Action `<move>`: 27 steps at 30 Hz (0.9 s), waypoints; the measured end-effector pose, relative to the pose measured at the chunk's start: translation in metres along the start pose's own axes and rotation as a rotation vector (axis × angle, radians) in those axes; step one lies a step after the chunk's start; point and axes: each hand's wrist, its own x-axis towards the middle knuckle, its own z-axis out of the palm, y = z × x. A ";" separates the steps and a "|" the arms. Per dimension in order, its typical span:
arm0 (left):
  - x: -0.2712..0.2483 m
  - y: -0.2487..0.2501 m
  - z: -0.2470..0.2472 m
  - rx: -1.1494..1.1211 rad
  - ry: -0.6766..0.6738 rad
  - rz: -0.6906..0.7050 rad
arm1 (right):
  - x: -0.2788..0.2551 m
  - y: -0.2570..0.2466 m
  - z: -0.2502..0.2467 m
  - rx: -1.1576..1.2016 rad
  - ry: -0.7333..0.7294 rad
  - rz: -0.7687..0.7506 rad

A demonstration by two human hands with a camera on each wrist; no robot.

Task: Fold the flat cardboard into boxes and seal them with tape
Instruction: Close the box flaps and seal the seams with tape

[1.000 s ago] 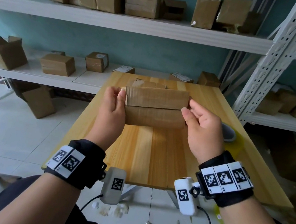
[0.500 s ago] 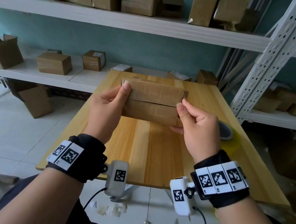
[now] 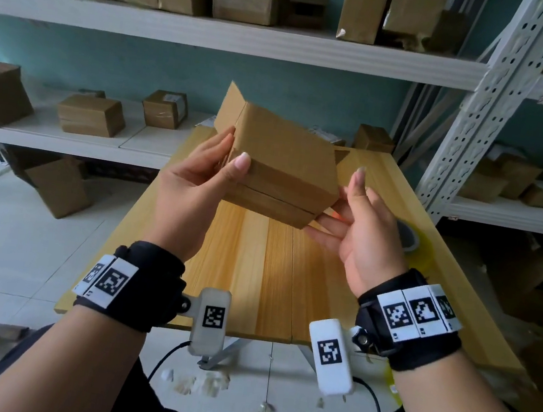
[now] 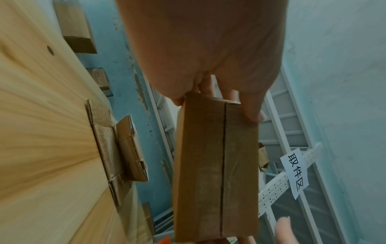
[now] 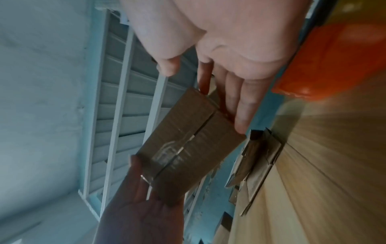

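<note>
A small brown cardboard box (image 3: pixel 286 159) is held up above the wooden table (image 3: pixel 254 272), tilted, with one flap sticking up at its far left. My left hand (image 3: pixel 232 152) grips its left end, thumb on the near face and fingers behind. My right hand (image 3: pixel 336 200) is palm up with straight fingers (image 3: pixel 325 220) touching the box's lower right corner, thumb raised clear. The left wrist view shows the box (image 4: pixel 208 165) with its closed seam. In the right wrist view clear tape runs along the seam of the box (image 5: pixel 188 140). A tape roll (image 3: pixel 411 238) lies on the table behind my right hand.
Flat cardboard pieces (image 4: pixel 112 148) lie at the table's far end, mostly hidden behind the box in the head view. Shelves (image 3: pixel 216 36) behind and to the right carry several finished boxes. A box (image 3: pixel 58 188) and paper scraps lie on the floor.
The box has risen from near the table and tilted, its left end higher. My right hand has released its pinch and turned palm up under the right end.
</note>
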 end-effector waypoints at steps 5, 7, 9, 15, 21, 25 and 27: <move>-0.004 0.001 0.003 -0.075 -0.073 0.032 | 0.004 0.001 -0.002 0.100 0.059 0.154; -0.007 0.000 0.008 -0.041 -0.085 0.059 | 0.003 0.003 -0.001 0.106 0.063 0.196; -0.011 -0.002 0.013 0.033 -0.106 0.100 | 0.001 0.005 0.003 0.098 0.069 0.217; -0.011 -0.003 0.010 0.077 -0.115 0.113 | 0.000 0.008 0.007 0.118 0.078 0.183; -0.012 -0.001 0.006 -0.043 -0.110 -0.016 | 0.009 0.006 0.006 0.145 0.182 -0.004; -0.012 -0.004 0.007 -0.060 -0.037 -0.161 | 0.006 0.009 0.005 -0.054 0.180 -0.096; -0.011 -0.002 0.008 -0.065 0.010 -0.249 | 0.003 0.011 0.007 -0.143 0.110 -0.113</move>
